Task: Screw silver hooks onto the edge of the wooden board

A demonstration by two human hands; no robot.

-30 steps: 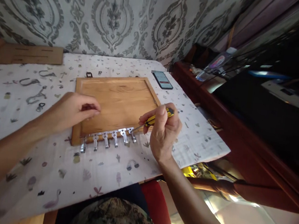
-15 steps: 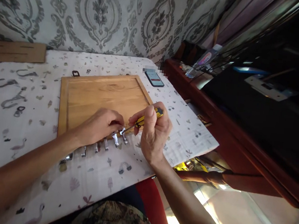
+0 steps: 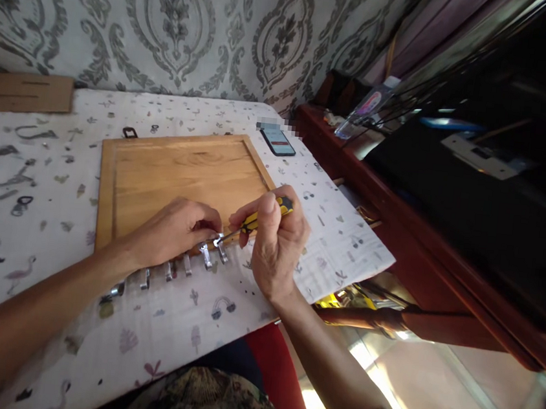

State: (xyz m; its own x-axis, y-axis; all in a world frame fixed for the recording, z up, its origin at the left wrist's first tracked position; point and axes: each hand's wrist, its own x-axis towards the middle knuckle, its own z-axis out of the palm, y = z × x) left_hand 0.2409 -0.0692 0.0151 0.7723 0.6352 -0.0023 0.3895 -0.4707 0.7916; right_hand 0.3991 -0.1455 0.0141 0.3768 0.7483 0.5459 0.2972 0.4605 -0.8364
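A wooden board (image 3: 169,174) lies on the patterned tablecloth, with a row of several metal hooks (image 3: 168,270) along its near edge. My right hand (image 3: 273,243) is closed around a yellow-and-black screwdriver (image 3: 264,215), its tip at the rightmost hook (image 3: 220,248). My left hand (image 3: 175,230) rests on the board's near edge, fingers pinched together right at that same hook. What the fingertips pinch is hidden.
Loose metal hooks and rings (image 3: 9,183) lie at the left. A brown cardboard piece (image 3: 21,92) sits at the back left, a phone (image 3: 277,141) beyond the board. A dark wooden cabinet (image 3: 400,198) with a bottle (image 3: 366,107) stands right of the table edge.
My left hand slid right along the board's near edge to the rightmost hook. The screwdriver stayed at that hook. The camera shifted slightly right.
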